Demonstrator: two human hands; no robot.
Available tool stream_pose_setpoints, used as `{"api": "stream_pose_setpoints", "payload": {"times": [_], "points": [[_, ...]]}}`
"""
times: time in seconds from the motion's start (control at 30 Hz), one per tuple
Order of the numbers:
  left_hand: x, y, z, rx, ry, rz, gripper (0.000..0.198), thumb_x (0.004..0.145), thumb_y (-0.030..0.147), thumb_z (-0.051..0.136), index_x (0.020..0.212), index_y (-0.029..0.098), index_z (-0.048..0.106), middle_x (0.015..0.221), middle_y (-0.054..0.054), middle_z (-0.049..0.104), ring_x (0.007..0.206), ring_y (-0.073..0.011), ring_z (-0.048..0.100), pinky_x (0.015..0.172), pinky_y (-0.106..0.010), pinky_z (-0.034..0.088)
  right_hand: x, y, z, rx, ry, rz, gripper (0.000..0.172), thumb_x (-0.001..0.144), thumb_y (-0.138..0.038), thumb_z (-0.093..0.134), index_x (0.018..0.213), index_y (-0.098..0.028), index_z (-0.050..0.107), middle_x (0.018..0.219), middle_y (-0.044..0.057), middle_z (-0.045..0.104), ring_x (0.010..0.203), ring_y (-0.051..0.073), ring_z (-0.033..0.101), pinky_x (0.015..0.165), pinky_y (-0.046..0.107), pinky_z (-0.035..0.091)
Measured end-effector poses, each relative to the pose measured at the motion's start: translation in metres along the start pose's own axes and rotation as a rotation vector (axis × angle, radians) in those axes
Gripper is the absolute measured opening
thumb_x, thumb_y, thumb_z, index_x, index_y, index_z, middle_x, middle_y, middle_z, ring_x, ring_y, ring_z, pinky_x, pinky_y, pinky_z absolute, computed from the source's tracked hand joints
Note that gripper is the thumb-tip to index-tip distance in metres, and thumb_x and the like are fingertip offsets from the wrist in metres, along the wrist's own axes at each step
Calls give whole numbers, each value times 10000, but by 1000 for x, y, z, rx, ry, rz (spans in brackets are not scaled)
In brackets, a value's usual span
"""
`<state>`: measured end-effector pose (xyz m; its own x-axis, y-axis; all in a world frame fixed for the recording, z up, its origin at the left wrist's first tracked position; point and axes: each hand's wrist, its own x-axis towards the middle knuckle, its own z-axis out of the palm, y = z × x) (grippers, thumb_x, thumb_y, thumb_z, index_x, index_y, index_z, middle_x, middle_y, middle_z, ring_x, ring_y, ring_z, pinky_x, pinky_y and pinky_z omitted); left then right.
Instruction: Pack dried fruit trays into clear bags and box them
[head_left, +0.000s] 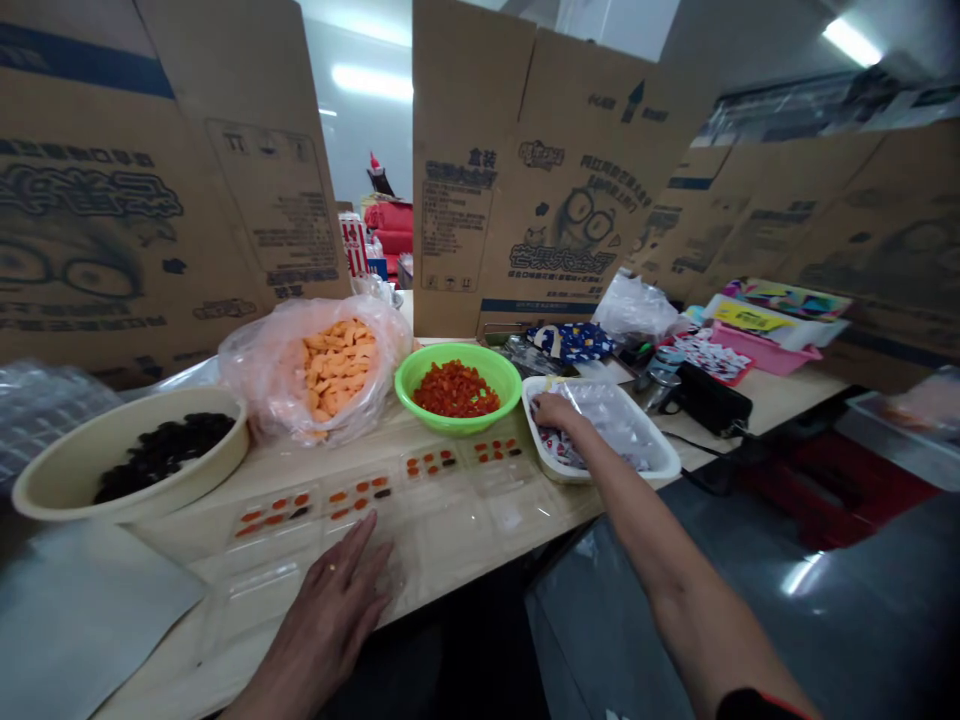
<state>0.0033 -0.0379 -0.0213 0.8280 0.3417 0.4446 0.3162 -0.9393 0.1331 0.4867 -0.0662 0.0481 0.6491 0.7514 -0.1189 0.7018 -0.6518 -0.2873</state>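
Observation:
My left hand [337, 600] is spread flat, palm down, over the clear plastic trays [450, 530] along the table's front. It holds nothing I can see. Orange-red pieces and single dark pieces sit in small groups in the far compartments, while the near compartments show bare plastic. To the right, my right hand [553, 410] reaches into a white basin [664, 470] of small printed packets [562, 447] and clear plastic. Its fingers point down among the packets, and their tips are hidden. Just left of that basin stands a green bowl [457, 428] of orange-red pieces [456, 390].
A cream basin [225, 460] holds dark pieces at left. Beside it, a plastic bag [255, 360] contains orange pieces. Cardboard boxes [480, 230] wall off the back. A black pouch [712, 398] and a pink tray [780, 350] lie at right.

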Motion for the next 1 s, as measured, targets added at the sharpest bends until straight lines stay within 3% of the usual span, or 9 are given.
{"api": "stream_pose_setpoints", "payload": {"times": [0.17, 0.3, 0.37, 0.47, 0.53, 0.6, 0.73, 0.9, 1.0], "points": [[-24, -25, -10, -93, 7, -186, 449, 975, 381, 491, 1420, 330, 529, 1624, -61, 325, 1324, -290, 559, 1008, -419, 565, -28, 22, -20, 330, 130, -12, 196, 740, -357, 646, 681, -184, 576, 629, 9, 589, 716, 192, 610, 649, 276, 469], [3, -17, -12, -439, 58, -416, 365, 975, 437, 485, 1235, 259, 671, 1432, -84, 576, 1259, -269, 608, 991, -403, 568, -57, 5, -22, 615, 181, -87, 302, 717, -505, 577, 762, -210, 528, 640, -13, 558, 590, 155, 532, 534, 263, 445], [33, -5, -13, -701, 54, -569, 347, 962, 457, 506, 1129, 226, 704, 1255, -94, 679, 1116, -248, 677, 861, -363, 606, -72, -28, -6, 817, 86, -175, 345, 691, -532, 617, 798, -219, 520, 681, -18, 576, 563, 136, 514, 497, 243, 428], [79, 3, -10, -1047, 71, -727, 414, 910, 469, 590, 1175, 160, 667, 1086, -109, 717, 870, -205, 705, 643, -282, 580, -96, -97, 37, 1059, -246, -333, 345, 671, -490, 706, 806, -219, 541, 666, -33, 576, 513, 110, 476, 439, 215, 390], [99, -6, -6, -1023, 154, -750, 445, 858, 420, 676, 1208, 146, 653, 1002, -90, 716, 806, -170, 672, 623, -241, 533, -113, -144, 69, 1021, -442, -422, 295, 687, -449, 705, 787, -213, 560, 623, -37, 562, 499, 113, 474, 421, 214, 395], [102, -24, -4, -817, 180, -726, 262, 816, 284, 709, 1043, 155, 708, 908, -47, 706, 760, -135, 627, 654, -227, 495, -126, -183, 99, 925, -525, -485, 230, 693, -405, 674, 754, -211, 567, 590, -34, 550, 496, 126, 489, 404, 222, 406], [63, -62, -14, -654, 183, -834, 32, 804, 151, 639, 773, 157, 642, 698, 19, 627, 637, -107, 566, 598, -210, 441, -138, -235, 137, 866, -573, -538, 128, 699, -336, 609, 736, -217, 579, 562, -36, 526, 483, 134, 491, 386, 226, 416], [-16, -102, -29, -502, 353, -1056, 138, 860, 129, 555, 965, 186, 623, 751, 8, 624, 612, -130, 595, 601, -252, 493, -150, -268, 160, 904, -521, -479, 128, 739, -290, 566, 805, -203, 632, 648, -2, 611, 524, 136, 528, 416, 215, 438], [-46, -111, -31, -277, 317, -1046, 212, 854, 105, 565, 1021, 195, 658, 854, -31, 650, 737, -175, 619, 749, -333, 529, -160, -285, 174, 841, -502, -477, 191, 757, -235, 523, 856, -198, 683, 772, 27, 686, 570, 138, 574, 450, 213, 462]]}}
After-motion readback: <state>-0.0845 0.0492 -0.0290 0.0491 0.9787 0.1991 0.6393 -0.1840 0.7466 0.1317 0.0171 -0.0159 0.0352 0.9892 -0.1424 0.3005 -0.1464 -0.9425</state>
